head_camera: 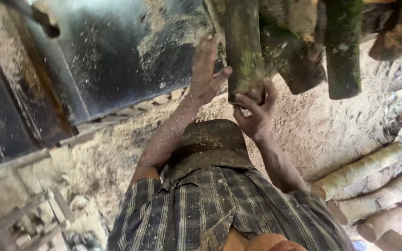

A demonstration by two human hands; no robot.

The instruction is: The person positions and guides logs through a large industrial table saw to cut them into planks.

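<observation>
A person's left hand (206, 69) lies flat against the left side of a log (244, 46) while the right hand (255, 111) grips its near end from below. More logs (343, 51) lie side by side to the right of it — all on a sawdust-covered floor (322, 130). A metal machine table (117, 56) stands to the left of the hands. Three cut logs (364, 172) lie together at lower right — well apart from the held one.
</observation>
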